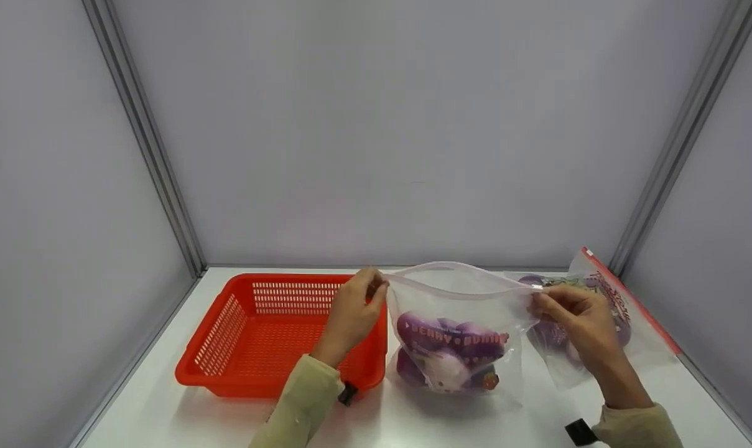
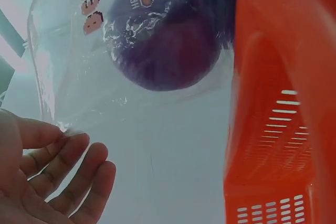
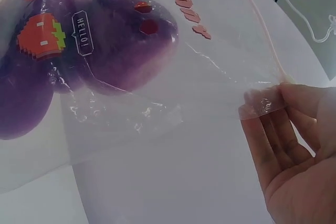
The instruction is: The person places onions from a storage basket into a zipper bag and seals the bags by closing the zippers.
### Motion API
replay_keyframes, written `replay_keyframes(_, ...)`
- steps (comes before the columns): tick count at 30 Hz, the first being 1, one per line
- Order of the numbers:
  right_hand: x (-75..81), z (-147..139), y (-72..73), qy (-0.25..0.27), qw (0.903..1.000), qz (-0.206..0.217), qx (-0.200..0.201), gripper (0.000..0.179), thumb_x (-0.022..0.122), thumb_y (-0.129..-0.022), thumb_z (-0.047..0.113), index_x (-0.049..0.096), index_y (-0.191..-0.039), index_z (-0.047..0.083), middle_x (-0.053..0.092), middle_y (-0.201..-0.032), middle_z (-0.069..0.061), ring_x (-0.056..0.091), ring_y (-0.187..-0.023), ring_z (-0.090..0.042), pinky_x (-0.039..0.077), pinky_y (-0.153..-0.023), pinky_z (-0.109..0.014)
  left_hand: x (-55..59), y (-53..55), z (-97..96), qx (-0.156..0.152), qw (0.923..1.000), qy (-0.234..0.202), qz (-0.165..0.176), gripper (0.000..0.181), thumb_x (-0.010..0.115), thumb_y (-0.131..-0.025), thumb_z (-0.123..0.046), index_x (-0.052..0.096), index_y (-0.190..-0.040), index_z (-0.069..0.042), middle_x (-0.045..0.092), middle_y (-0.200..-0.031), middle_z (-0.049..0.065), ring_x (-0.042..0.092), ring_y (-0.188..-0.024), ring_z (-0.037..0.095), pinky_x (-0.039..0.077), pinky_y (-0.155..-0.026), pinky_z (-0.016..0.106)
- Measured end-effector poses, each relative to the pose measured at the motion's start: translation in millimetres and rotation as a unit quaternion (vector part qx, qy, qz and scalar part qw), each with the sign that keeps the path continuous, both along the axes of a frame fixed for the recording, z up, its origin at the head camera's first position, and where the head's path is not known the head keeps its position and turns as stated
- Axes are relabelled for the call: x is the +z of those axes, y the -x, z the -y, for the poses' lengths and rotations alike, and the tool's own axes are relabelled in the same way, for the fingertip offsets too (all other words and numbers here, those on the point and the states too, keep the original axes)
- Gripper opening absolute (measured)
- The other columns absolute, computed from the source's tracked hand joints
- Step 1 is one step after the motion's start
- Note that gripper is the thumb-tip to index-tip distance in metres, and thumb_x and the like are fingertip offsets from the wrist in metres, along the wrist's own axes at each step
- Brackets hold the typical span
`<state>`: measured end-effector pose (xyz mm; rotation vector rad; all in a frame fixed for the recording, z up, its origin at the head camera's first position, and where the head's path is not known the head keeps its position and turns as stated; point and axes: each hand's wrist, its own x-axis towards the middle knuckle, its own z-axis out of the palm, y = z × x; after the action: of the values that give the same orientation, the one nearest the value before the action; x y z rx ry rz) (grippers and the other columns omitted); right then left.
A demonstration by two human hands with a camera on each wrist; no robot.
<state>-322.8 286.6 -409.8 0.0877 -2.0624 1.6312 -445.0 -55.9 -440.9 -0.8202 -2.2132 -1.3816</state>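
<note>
A clear zip bag with pink and red "Berry Bunny" lettering stands slack over the white table, its mouth spread apart. Round, glossy purple pieces with paler patches fill its lower part. My left hand pinches the left corner of the mouth between thumb and fingertips. At the opposite corner, by the small slider, my right hand pinches the bag's edge. In the left wrist view, the other fingers of the left hand spread away from the plastic. The right wrist view shows the film lying over the right hand's fingers.
A red plastic basket with slotted walls sits left of the bag, close beside it. Behind my right hand lies another clear bag with a red zip strip and purple contents. Grey-white panels enclose the table at the back and sides.
</note>
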Motion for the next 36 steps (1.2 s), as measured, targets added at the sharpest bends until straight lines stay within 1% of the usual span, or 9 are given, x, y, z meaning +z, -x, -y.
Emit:
replay_keyframes(3, -2.6, 2, 0.2, 0.009, 0.9999, -0.002, 0.006, 0.012, 0.069, -0.094, -0.007, 0.071, -0.1, -0.017, 0.077, -0.084, -0.003, 0.074, -0.075, -0.012, 0.063, -0.072, -0.025, 3.0, -10.6, -9.5, 0.036, 0.9966, 0.002, -0.075, 0.023, 0.064, -0.097, -0.009, 0.066, -0.12, -0.008, 0.066, -0.115, 0.008, 0.064, -0.104, 0.021, 0.058, -0.093, 0.037)
replay_keyframes(5, -3.3, 3, -0.4, 0.017, 0.9998, -0.006, 0.008, 0.011, 0.068, -0.094, -0.009, 0.071, -0.1, -0.018, 0.077, -0.084, -0.004, 0.075, -0.074, -0.013, 0.063, -0.072, -0.025, 9.1, -21.0, -20.9, 0.045, 0.988, 0.013, -0.147, 0.031, 0.065, -0.096, -0.009, 0.065, -0.127, -0.009, 0.065, -0.122, 0.008, 0.061, -0.112, 0.023, 0.054, -0.1, 0.039)
replay_keyframes(8, -2.8, 4, -0.8, 0.027, 0.9996, -0.01, 0.009, 0.011, 0.068, -0.093, -0.01, 0.071, -0.1, -0.018, 0.078, -0.083, -0.004, 0.075, -0.074, -0.013, 0.063, -0.071, -0.025, 24.6, -39.6, -43.9, 0.012, 0.9666, 0.056, -0.25, 0.034, 0.067, -0.097, -0.013, 0.065, -0.131, -0.011, 0.066, -0.127, 0.005, 0.061, -0.119, 0.022, 0.051, -0.107, 0.037)
replay_keyframes(11, -2.0, 5, -1.0, 0.036, 0.9992, -0.009, 0.014, 0.012, 0.067, -0.093, -0.01, 0.071, -0.102, -0.019, 0.078, -0.084, -0.005, 0.075, -0.076, -0.014, 0.063, -0.072, -0.026, 39.9, -55.2, -71.9, -0.022, 0.9373, 0.121, -0.326, 0.036, 0.069, -0.099, -0.02, 0.065, -0.134, -0.013, 0.068, -0.129, 0.001, 0.061, -0.121, 0.018, 0.047, -0.112, 0.032)
replay_keyframes(16, -3.0, 5, -2.8, 0.05, 0.9982, -0.02, 0.029, 0.011, 0.064, -0.093, -0.015, 0.07, -0.101, -0.02, 0.078, -0.087, -0.007, 0.075, -0.077, -0.016, 0.063, -0.072, -0.027, 53.4, -69.5, -119.7, 0.003, 0.8952, 0.235, -0.379, 0.036, 0.06, -0.105, -0.035, 0.067, -0.137, -0.021, 0.07, -0.131, -0.009, 0.063, -0.122, 0.009, 0.045, -0.113, 0.026)
replay_keyframes(19, -4.6, 4, -3.6, 0.056, 0.9973, -0.033, 0.036, 0.011, 0.063, -0.092, -0.018, 0.071, -0.099, -0.019, 0.078, -0.088, -0.008, 0.075, -0.077, -0.016, 0.063, -0.071, -0.026, 55.7, -70.5, -141.0, 0.027, 0.8835, 0.282, -0.373, 0.035, 0.05, -0.109, -0.042, 0.069, -0.133, -0.026, 0.071, -0.128, -0.013, 0.065, -0.119, 0.007, 0.048, -0.109, 0.028)
replay_keyframes(21, -5.6, 5, -3.8, 0.057, 0.9971, -0.035, 0.036, 0.011, 0.063, -0.092, -0.018, 0.072, -0.098, -0.018, 0.078, -0.088, -0.008, 0.075, -0.076, -0.015, 0.063, -0.07, -0.026, 55.6, -69.2, -149.9, 0.043, 0.8788, 0.297, -0.371, 0.033, 0.048, -0.109, -0.044, 0.072, -0.127, -0.029, 0.073, -0.123, -0.015, 0.067, -0.114, 0.006, 0.051, -0.105, 0.028)
replay_keyframes(25, -6.5, 6, -4.6, 0.048, 0.9983, -0.026, 0.023, 0.01, 0.064, -0.091, -0.017, 0.073, -0.096, -0.017, 0.078, -0.086, -0.007, 0.075, -0.074, -0.015, 0.063, -0.069, -0.026, 54.3, -67.0, -159.1, 0.057, 0.8795, 0.296, -0.368, 0.024, 0.054, -0.107, -0.039, 0.075, -0.115, -0.031, 0.076, -0.114, -0.016, 0.07, -0.104, 0.005, 0.055, -0.097, 0.025)
replay_keyframes(36, -4.2, 3, -3.7, 0.007, 0.9994, -0.016, 0.03, 0.011, 0.066, -0.093, -0.013, 0.074, -0.1, -0.016, 0.079, -0.089, -0.007, 0.076, -0.076, -0.015, 0.063, -0.07, -0.025, 58.3, -62.2, -161.6, 0.018, 0.9001, 0.29, -0.324, 0.017, 0.06, -0.105, -0.033, 0.072, -0.104, -0.022, 0.073, -0.106, -0.011, 0.068, -0.102, 0.004, 0.054, -0.093, 0.015)
